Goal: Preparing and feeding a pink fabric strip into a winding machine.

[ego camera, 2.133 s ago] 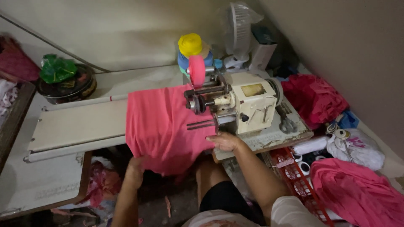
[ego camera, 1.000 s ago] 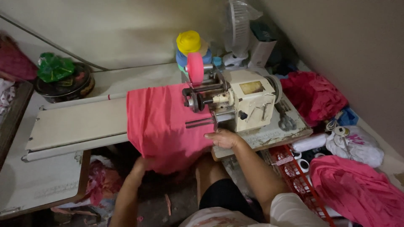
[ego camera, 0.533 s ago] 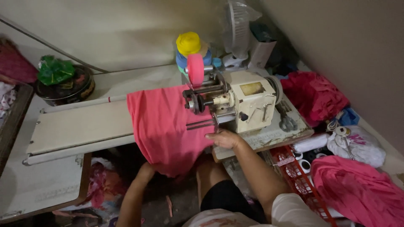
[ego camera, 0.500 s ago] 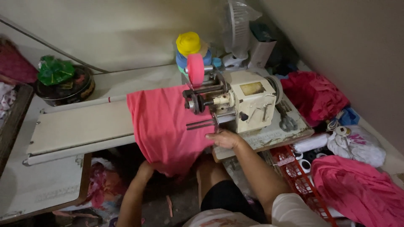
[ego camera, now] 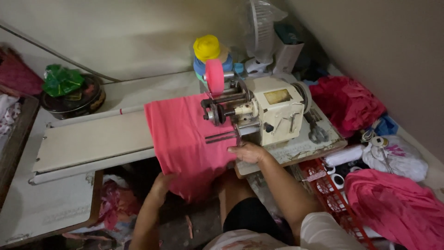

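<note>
Here: pink cloth point(ego camera: 189, 139) hangs lengthwise toward person | both hands apparently holding.

One sewing machine point(ego camera: 273, 113) stands on the worktop point(ego camera: 92, 143), with one pink cloth point(ego camera: 189, 143) draped across. Two hands are visible: left point(ego camera: 162, 185), right point(ego camera: 247, 152). One fan point(ego camera: 259, 28) stands behind.

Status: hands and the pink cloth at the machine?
Left hand grips pink cloth hem. Right hand presses cloth edge at sewing machine. Nothing blocking.
</note>
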